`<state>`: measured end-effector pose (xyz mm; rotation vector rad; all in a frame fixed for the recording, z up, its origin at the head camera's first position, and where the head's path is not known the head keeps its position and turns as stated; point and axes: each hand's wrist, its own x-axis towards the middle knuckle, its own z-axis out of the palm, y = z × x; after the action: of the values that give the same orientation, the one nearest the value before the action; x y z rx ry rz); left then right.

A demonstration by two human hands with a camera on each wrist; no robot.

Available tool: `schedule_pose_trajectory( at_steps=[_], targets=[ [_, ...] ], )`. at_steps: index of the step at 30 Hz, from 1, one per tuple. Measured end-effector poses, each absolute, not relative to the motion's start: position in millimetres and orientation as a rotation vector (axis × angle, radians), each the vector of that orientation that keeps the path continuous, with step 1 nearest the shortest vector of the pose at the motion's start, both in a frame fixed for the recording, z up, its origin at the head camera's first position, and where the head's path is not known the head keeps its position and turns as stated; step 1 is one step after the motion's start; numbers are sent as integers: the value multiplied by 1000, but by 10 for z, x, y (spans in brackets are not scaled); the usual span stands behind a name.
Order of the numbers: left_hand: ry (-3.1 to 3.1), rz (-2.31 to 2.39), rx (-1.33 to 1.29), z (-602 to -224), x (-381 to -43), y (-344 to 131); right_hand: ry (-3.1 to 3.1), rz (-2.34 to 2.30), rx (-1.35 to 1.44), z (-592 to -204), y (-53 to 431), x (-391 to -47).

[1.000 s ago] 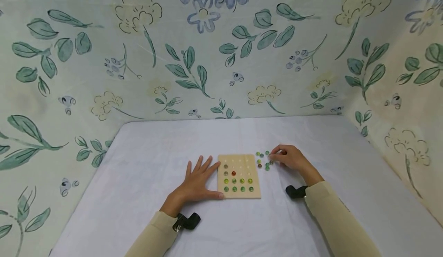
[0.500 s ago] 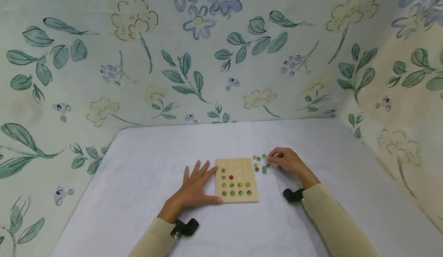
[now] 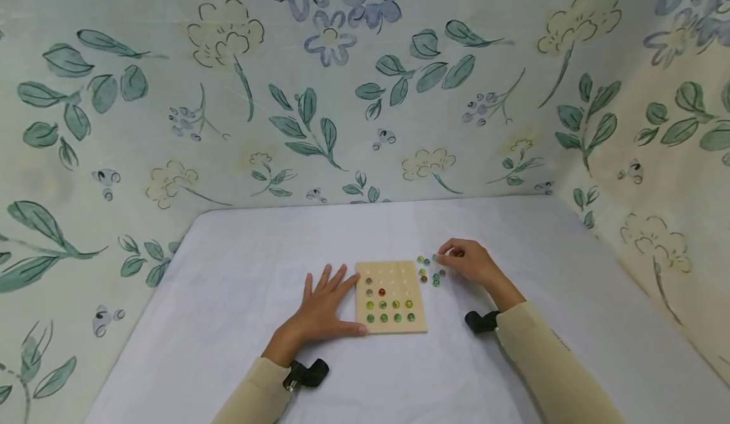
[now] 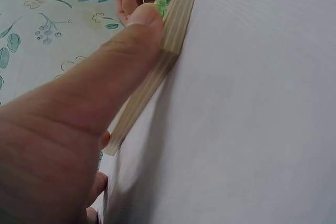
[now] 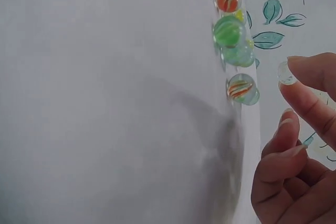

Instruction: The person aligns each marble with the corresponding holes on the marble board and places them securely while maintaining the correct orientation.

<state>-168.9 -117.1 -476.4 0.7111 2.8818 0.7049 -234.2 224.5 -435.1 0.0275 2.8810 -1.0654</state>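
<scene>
A square wooden board (image 3: 400, 278) lies on the cloth with marbles in its hollows: green ones in the front row, yellow-green in the row behind, a red marble (image 3: 381, 292) and two dull ones further back. My left hand (image 3: 322, 313) rests along the board's left side, fingers spread, its thumb at the near left corner. To the right of the board, my right hand (image 3: 473, 263) pinches a clear marble (image 5: 286, 73) between thumb and index finger; the other fingers are curled. Below it in the right wrist view sit an orange-striped marble (image 5: 241, 88) and a green marble (image 5: 229, 31).
Several loose marbles lie right of the board, among them a yellow-green one (image 3: 421, 259) and a brownish-red one (image 3: 424, 279). A white cloth (image 3: 268, 240) covers the table. Behind it hangs a floral fabric backdrop (image 3: 319, 177).
The right hand has shifted slightly left and away, its fingertips now over the far end of the loose marbles. The left hand stays at the board. The head view has tilted a little.
</scene>
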Motion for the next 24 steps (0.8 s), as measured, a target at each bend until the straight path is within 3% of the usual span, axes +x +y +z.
schedule_pose_trajectory(
  at_steps=[24],
  targets=[
    [2876, 691, 718, -4718, -1686, -1186, 2793, -1156, -162, -4272, 1736, -2396]
  ],
)
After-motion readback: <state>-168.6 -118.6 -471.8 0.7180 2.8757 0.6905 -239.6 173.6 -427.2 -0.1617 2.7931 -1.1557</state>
